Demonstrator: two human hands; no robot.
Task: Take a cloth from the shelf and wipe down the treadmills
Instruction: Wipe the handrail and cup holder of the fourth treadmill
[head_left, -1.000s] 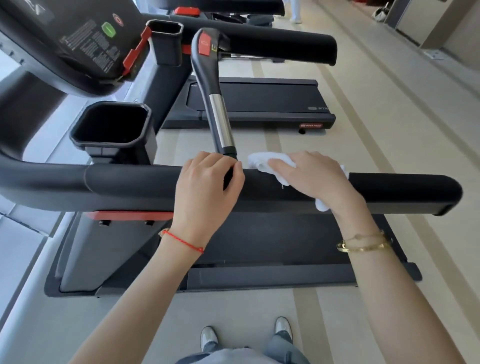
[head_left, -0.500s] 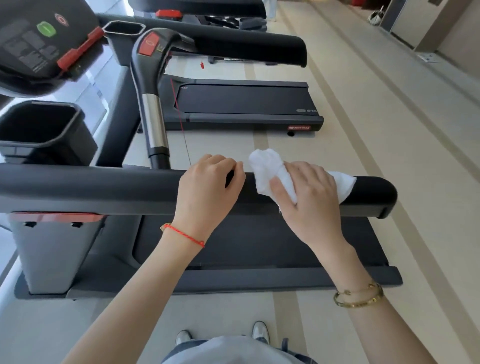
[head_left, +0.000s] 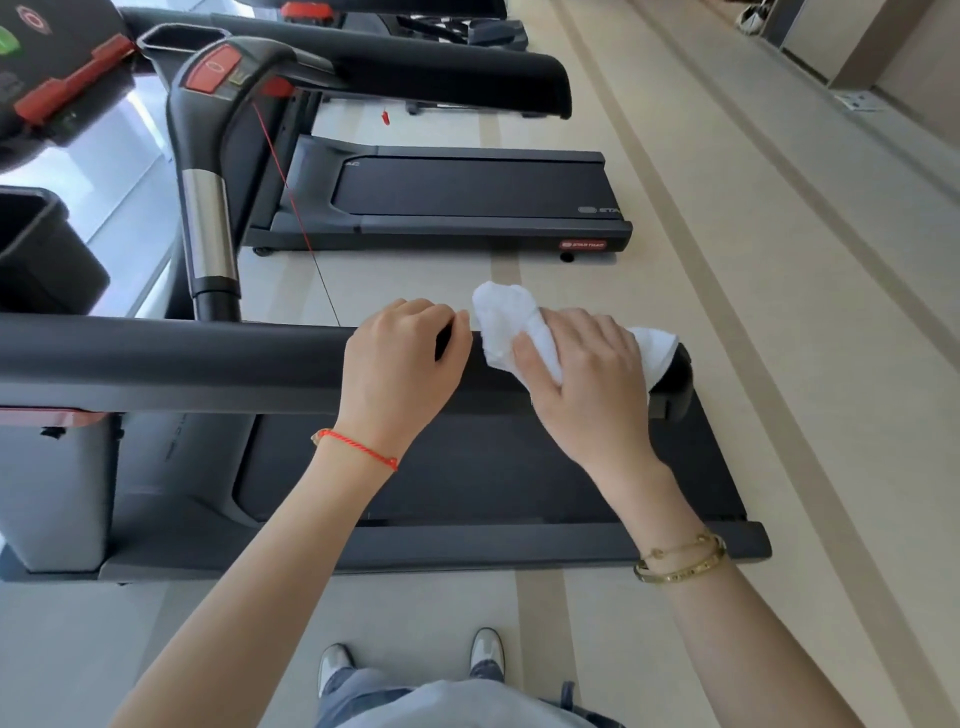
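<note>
A black padded handrail (head_left: 182, 358) of the near treadmill runs across the view from the left to its end cap at the right. My left hand (head_left: 400, 369) grips the rail with fingers curled over its top. Just to its right, my right hand (head_left: 582, 384) holds a white cloth (head_left: 506, 322) wrapped over the rail, close to the rail's end. The cloth bulges out above my fingers and again past them on the right. The treadmill's dark belt (head_left: 467, 467) lies below both hands.
A second treadmill (head_left: 467, 192) stands beyond, its own handrail (head_left: 415, 67) higher up. A chrome-banded upright grip (head_left: 208, 234) rises left of my hands. A black cup holder (head_left: 41, 254) and the console (head_left: 47, 67) sit far left. Beige floor (head_left: 779, 312) stretches right. My shoes (head_left: 488, 649) stand below.
My right hand has slid the cloth rightwards along the rail towards its end. The left hand keeps its grip and has moved right along the rail with it. The view has shifted right along the rail.
</note>
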